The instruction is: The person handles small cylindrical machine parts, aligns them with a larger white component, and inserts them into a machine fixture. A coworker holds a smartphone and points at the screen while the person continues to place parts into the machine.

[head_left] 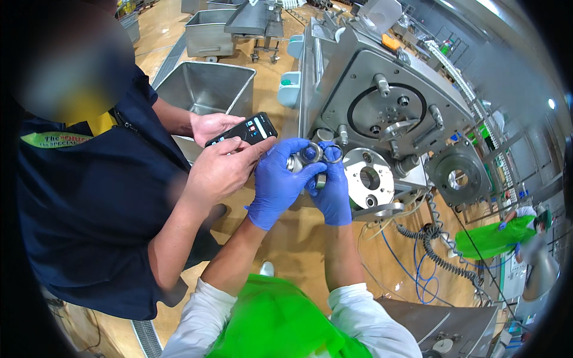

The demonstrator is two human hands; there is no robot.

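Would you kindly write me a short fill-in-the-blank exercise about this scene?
The person's left hand and right hand, in gloves coloured ____, hold metal parts.
The co-worker at the left holds a dark ____.
The person's apron is bright ____.
The large metal machine stands ahead, to the ____.
Missing words: blue; phone; green; right.

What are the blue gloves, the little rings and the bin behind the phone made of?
Gloves: thin rubbery material, probably, smooth, since they wrinkle and cling. Rings: likely metal, polished, because they gleam. Bin: probably steel, dull grey, with soft reflections.
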